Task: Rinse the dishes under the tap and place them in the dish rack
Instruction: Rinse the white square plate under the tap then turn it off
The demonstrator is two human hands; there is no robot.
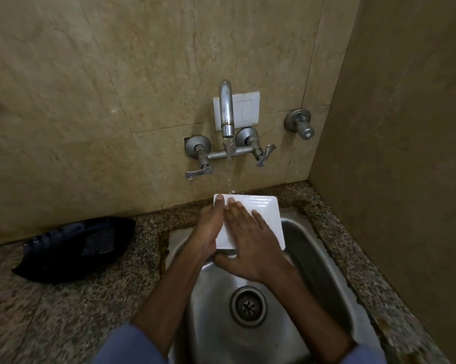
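A white square plate is held tilted over the steel sink, its far edge under a thin stream of water from the tap. My left hand grips the plate's left edge, thumb on its top corner. My right hand lies flat on the plate's face with fingers spread and the thumb under the near edge. No dish rack shows in this view.
A dark blue basket-like object lies on the speckled granite counter to the left. Two lever handles flank the spout; a separate wall valve sits right. A side wall closes the right. The drain is bare.
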